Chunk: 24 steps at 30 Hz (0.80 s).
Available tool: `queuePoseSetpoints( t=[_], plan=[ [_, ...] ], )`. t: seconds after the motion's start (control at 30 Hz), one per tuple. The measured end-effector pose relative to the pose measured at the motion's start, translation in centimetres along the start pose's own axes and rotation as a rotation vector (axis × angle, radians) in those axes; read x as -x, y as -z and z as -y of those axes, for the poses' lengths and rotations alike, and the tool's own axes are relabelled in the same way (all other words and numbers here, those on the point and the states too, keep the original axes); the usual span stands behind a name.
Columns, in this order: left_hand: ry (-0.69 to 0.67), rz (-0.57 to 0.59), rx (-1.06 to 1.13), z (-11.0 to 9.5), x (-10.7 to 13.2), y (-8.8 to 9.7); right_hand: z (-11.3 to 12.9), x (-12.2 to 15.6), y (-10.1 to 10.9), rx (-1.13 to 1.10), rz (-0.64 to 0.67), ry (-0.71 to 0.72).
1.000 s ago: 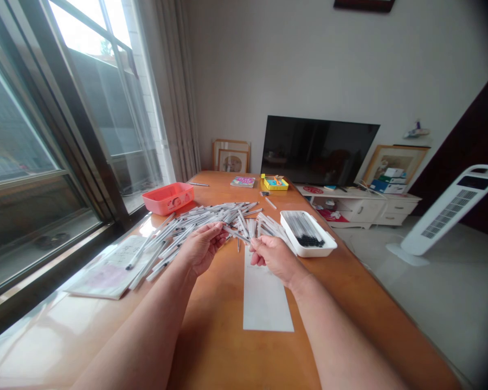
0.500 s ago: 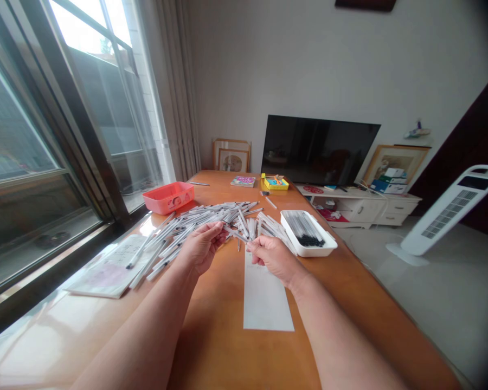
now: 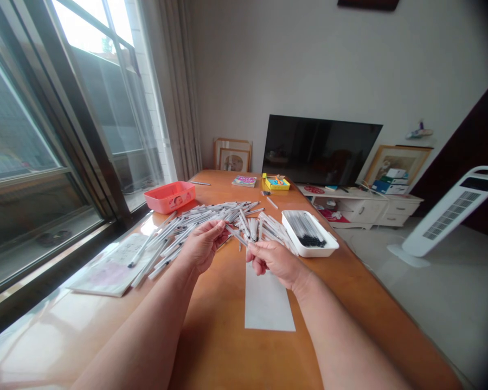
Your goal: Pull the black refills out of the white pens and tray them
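My left hand (image 3: 203, 246) and my right hand (image 3: 273, 260) meet above the wooden table (image 3: 223, 346), both pinched on one white pen (image 3: 236, 236) held between them. Behind the hands a big heap of white pens (image 3: 195, 225) spreads across the table. A white tray (image 3: 309, 234) filled with dark refills sits just right of my right hand. A white sheet of paper (image 3: 268, 303) lies flat under my right hand.
A red plastic basket (image 3: 169, 196) stands at the far left by the window. Papers (image 3: 106, 266) lie at the table's left edge. A yellow box (image 3: 275, 182) and a small book (image 3: 244, 181) sit at the far end. A TV, cabinet and tower fan (image 3: 451, 214) stand beyond.
My right hand has shifted slightly left and toward me, drawing closer to the left hand; the pen stays gripped between both. The view has drifted a little.
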<state>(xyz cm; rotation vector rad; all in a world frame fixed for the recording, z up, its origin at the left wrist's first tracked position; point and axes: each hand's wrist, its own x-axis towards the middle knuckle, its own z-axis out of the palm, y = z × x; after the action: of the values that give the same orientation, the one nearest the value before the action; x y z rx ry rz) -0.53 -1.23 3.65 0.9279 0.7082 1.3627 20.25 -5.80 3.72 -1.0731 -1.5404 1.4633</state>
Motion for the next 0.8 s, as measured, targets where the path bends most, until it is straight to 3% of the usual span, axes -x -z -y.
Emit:
queuePoseSetpoints(
  t=[0.63,0.8],
  plan=[
    [-0.061,0.056,-0.184,0.0,0.2,0.1,-0.1,-0.1,-0.2,-0.012,0.039,-0.011],
    [-0.124,-0.146,-0.372,0.3,-0.7,1.2,0.0,-0.3,0.5,0.002,-0.126,0.055]
  ],
)
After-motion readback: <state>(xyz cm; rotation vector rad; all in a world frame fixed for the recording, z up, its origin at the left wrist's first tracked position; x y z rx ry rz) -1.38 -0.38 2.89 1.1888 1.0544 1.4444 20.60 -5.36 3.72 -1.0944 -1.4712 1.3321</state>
